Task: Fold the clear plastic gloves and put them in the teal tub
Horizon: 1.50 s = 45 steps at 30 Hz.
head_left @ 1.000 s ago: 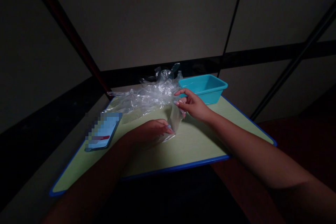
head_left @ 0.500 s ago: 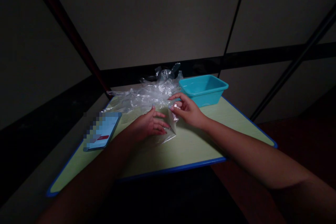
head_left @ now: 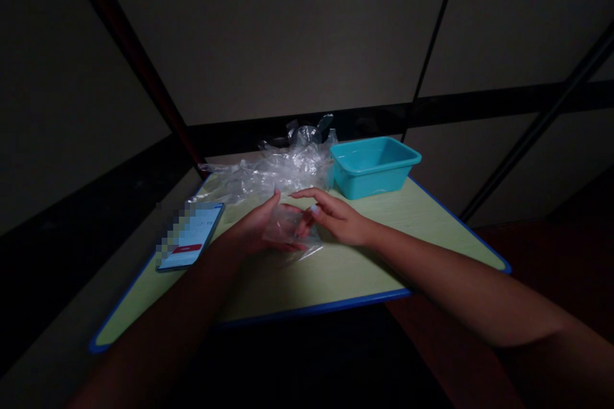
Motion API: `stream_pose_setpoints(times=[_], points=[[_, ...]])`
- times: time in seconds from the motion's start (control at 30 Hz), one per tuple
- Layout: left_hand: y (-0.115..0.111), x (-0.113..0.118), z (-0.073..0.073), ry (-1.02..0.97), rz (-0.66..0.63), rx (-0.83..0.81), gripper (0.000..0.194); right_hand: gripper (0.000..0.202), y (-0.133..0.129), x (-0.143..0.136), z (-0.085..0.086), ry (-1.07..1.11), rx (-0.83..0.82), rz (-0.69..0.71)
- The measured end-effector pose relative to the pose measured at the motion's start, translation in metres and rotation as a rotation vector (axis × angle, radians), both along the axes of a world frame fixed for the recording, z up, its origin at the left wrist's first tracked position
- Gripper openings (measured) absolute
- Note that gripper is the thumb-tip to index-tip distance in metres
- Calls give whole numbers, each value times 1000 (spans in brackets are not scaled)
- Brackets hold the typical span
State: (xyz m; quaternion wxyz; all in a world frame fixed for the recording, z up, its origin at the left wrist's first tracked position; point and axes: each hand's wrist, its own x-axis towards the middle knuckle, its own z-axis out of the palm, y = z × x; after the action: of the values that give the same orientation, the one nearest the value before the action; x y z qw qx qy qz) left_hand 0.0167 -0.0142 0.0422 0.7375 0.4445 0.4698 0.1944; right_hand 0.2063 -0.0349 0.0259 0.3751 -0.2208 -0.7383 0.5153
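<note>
The handled film [head_left: 282, 225] looks glossy plastic, the tub [head_left: 377, 183] smooth plastic.

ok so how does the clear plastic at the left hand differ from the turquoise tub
The clear plastic is see-through; the turquoise tub is opaque. The plastic looks limp; the tub keeps a boxy shape. The plastic covers part of the left hand; the tub stands upright. Both are at the same table.

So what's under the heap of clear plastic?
The heap of clear plastic rests on the yellow-green tabletop, which shows along its near edge. Anything else beneath its crumpled, shiny middle is covered, so I can't tell.
</note>
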Motion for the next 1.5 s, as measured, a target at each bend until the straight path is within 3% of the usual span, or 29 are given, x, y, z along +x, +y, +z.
stream_pose_setpoints(times=[0.13, 0.23, 0.37, 0.5, 0.7, 0.9, 1.1, 1.3, 1.5], points=[[5, -7, 0, -6, 85, 48, 64, 40, 3, 4, 0, 9, 29, -44], [7, -10, 0, 36, 154, 125, 47, 30, 9, 8, -2, -10, 156, -189], [4, -10, 1, 100, 161, 361, 18, 18, 16, 12, -4, -266, 336, -350], [4, -15, 2, 143, 144, 437, 21, 17, 20, 13, -8, -444, 387, -317], [10, -24, -2, 208, 6, 439, 30, 20, 27, 9, -18, -425, 341, -254], [10, -23, -1, 252, -133, 478, 34, 28, 32, 3, -23, -314, 133, -89], [8, -21, 3, 265, -142, 495, 30, 22, 37, 0, -29, -256, 10, -31], [15, -25, -4, 348, -116, 571, 29, 23, 43, 5, -33, -208, -129, 10], [17, -26, -8, 364, -42, 406, 38, 25, 40, 12, -25, -273, -107, -20]])
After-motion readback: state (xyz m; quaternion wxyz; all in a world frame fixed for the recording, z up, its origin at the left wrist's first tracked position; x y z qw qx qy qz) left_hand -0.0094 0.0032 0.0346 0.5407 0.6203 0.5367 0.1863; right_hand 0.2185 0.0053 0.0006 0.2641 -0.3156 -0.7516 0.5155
